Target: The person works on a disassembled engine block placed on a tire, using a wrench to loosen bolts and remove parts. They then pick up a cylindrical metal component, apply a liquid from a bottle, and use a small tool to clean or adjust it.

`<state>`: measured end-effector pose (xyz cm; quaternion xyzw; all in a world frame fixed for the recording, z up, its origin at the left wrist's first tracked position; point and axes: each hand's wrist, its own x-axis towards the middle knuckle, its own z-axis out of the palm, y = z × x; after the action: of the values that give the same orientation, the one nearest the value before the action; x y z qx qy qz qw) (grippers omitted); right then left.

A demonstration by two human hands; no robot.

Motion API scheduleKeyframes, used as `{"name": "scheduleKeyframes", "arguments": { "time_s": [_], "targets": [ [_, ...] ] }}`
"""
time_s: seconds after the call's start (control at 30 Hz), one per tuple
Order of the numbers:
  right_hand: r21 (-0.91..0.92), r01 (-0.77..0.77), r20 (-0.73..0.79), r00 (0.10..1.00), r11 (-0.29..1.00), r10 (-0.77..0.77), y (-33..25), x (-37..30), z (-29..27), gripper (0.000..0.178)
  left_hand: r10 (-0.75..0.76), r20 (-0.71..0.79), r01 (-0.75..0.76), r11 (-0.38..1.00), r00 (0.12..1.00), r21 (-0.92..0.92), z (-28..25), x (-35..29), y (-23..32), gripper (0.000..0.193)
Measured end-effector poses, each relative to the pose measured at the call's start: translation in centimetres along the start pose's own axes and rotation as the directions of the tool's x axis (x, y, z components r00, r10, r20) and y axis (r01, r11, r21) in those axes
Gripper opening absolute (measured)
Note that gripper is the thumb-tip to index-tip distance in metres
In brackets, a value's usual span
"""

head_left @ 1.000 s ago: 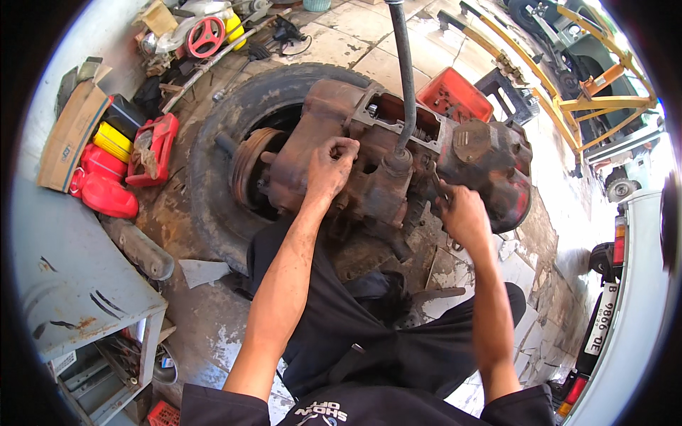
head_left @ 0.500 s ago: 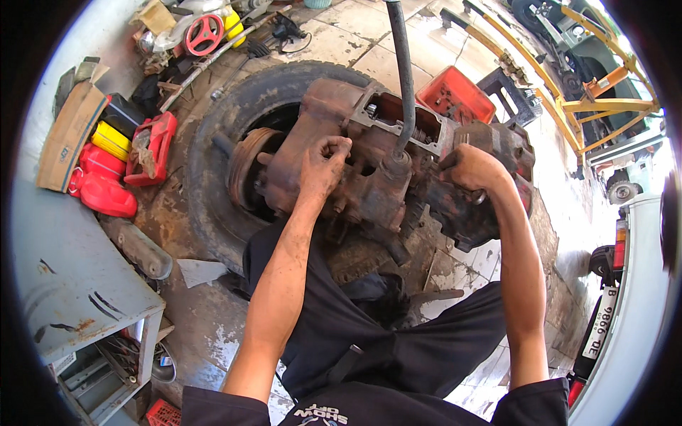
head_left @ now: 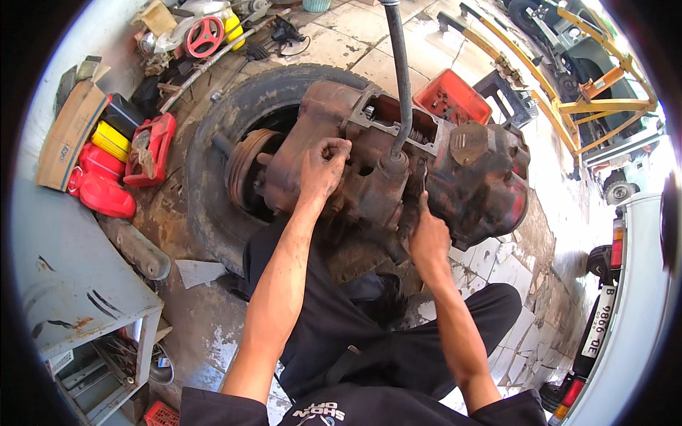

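A rusty gearbox (head_left: 373,199) lies before me, its top opening showing gears inside. A long gear lever (head_left: 401,78) rises from it. Over the left part of the casing, my left hand (head_left: 325,169) is closed, thumb and fingertips pinched together; anything between them is too small to make out. My right hand (head_left: 430,241) is at the seam beside the dark, bulged housing (head_left: 490,188). Its index finger stretches along a thin metal tool (head_left: 424,172), perhaps a spanner, whose tip reaches into the seam. The other fingers are curled under and partly hidden.
A large tyre (head_left: 202,160) lies behind and left of the gearbox. Beyond stand a red crate (head_left: 455,99) of parts and a yellow steel frame (head_left: 522,60). Red containers (head_left: 106,192) and a grey metal cabinet (head_left: 85,277) are at left; a pale vehicle (head_left: 625,312) stands at right.
My right hand has moved left and nearer to me, from atop the right housing to the seam, uncovering the housing. The left hand stays in place.
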<state>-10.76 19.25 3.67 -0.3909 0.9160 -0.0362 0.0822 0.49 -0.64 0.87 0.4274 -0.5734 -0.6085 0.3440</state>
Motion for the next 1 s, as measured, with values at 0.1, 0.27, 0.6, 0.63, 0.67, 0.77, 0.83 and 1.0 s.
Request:
{"name": "scheduleKeyframes", "arguments": {
  "time_s": [0.1, 0.27, 0.6, 0.63, 0.67, 0.77, 0.83, 1.0],
  "targets": [
    [0.167, 0.038, -0.025, 0.999, 0.985, -0.034, 0.3, -0.4, -3.9, 0.036, -0.013, 0.01, 0.013, 0.999, 1.0, -0.034, -0.3, 0.2, -0.2, 0.029],
    [0.153, 0.237, -0.05, 0.971, 0.959, -0.232, 3.1, 4.3, -7.5, 0.036, -0.023, 0.011, 0.023, 1.0, 1.0, -0.015, -0.2, 0.3, 0.4, 0.029],
    [-0.015, 0.271, 0.374, 0.894, 0.962, -0.246, 2.1, 11.6, -11.5, 0.032, -0.054, 0.011, 0.055, 0.998, 0.998, -0.043, -0.1, 0.5, 0.1, 0.027],
    [-0.007, 0.267, 0.359, 0.9, 0.964, -0.247, 2.2, 11.5, -11.2, 0.032, -0.039, 0.003, 0.039, 0.999, 0.999, -0.037, -0.1, 0.5, 0.0, 0.028],
    [0.0, 0.262, 0.346, 0.905, 0.965, -0.246, 2.1, 11.4, -10.8, 0.032, -0.024, -0.003, 0.024, 0.999, 1.0, -0.031, -0.1, 0.5, -0.2, 0.028],
    [-0.017, 0.248, 0.133, 0.961, 0.969, -0.244, 1.5, 8.1, -8.9, 0.026, -0.009, -0.017, 0.009, 1.0, 1.0, -0.019, 0.1, 0.6, -0.6, 0.029],
    [0.018, 0.283, -0.06, 0.958, 0.959, -0.282, 3.4, 5.9, -4.3, 0.028, 0.0, -0.011, 0.0, 1.0, 1.0, -0.007, 0.5, 0.8, -0.3, 0.029],
    [-0.112, 0.095, -0.047, 0.994, 0.989, -0.1, 0.8, 1.4, 2.7, 0.072, 0.022, -0.012, -0.022, 1.0, 1.0, -0.015, 0.4, 1.1, -1.0, 0.026]
  ]
}}
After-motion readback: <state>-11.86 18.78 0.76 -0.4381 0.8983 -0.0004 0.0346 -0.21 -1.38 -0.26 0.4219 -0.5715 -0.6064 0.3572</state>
